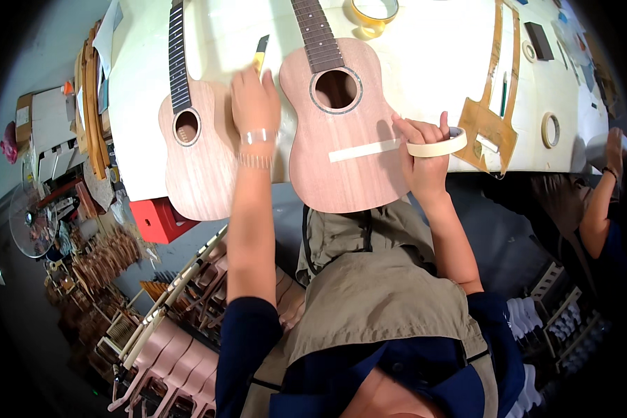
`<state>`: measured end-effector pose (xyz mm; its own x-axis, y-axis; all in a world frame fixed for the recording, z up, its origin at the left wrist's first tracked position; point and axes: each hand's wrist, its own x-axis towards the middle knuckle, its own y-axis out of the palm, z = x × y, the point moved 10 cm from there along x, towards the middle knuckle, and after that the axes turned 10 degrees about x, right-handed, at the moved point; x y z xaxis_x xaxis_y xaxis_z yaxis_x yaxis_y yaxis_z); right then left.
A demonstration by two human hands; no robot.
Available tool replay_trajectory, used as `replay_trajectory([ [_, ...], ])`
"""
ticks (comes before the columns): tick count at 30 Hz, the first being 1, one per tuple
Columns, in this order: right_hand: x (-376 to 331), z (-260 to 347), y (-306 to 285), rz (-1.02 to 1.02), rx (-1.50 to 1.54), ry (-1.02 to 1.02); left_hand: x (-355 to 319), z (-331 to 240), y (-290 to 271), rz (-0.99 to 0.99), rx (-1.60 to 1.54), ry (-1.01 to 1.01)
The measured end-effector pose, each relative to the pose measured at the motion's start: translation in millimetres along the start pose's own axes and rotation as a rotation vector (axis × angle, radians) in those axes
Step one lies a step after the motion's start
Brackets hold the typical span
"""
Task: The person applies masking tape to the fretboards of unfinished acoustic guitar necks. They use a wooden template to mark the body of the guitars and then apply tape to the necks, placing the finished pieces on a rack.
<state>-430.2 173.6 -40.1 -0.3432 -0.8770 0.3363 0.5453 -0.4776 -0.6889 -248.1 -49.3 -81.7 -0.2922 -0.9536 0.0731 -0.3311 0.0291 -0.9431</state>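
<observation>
"looking from the left hand (254, 104), in which direction is the cutter knife (261, 53) found?"

"just at its fingertips, on the bench (425, 70), on the side away from the body. its long axis is pointed away, leaned slightly to the right, and its yellow end is turned to the fingers."

"is it gripped?"

"this cannot be told; the fingers are seen half bent and blurred."

"and the right hand (425, 164)?"

"it is placed farther from the knife, beside the small guitar (341, 127). its fingers are curled, and the tape roll (437, 146) is held by them."

"where is the tape strip (364, 150) laid?"

"crosswise below the sound hole, its right end near the right hand. whether it is joined to the roll cannot be seen."
</observation>
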Motion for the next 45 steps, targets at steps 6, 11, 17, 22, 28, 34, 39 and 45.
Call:
replay_trajectory([
  [6, 2.3, 2.3, 2.3, -0.028, 0.035, -0.030, 76.9, 38.2, 25.9, 0.193, 0.126, 0.012],
  [11, 0.0, -7.9, -3.9, -0.068, 0.028, 0.017, -1.2, -21.6, -39.8, 0.161, -0.518, -0.152],
  [17, 0.3, -6.9, -1.4, -0.069, 0.073, -0.001, -138.4, -73.7, 30.0, 0.857, -0.851, -0.375],
  [22, -1.1, -7.1, -3.9, -0.088, 0.056, -0.008, -139.7, -85.1, 45.4, 0.918, -0.727, -0.298],
  [28, -11.9, 26.1, 3.0, -0.011, 0.230, -0.155, -136.4, -84.1, 48.6, 0.914, -0.576, -0.255],
  [34, -50.7, 150.3, -13.2, 0.124, 0.594, -0.694, -129.9, -75.2, 37.8, 0.910, -0.727, -0.234],
  [39, -4.7, 75.7, 39.9, -0.239, 1.237, 0.231, -26.1, 107.8, -119.3, 0.073, -0.757, -0.142],
  [45, 24.4, 149.4, 120.5, -0.264, 1.449, 0.307, -12.9, 390.5, -104.0, 0.036, -0.044, -0.240],
])
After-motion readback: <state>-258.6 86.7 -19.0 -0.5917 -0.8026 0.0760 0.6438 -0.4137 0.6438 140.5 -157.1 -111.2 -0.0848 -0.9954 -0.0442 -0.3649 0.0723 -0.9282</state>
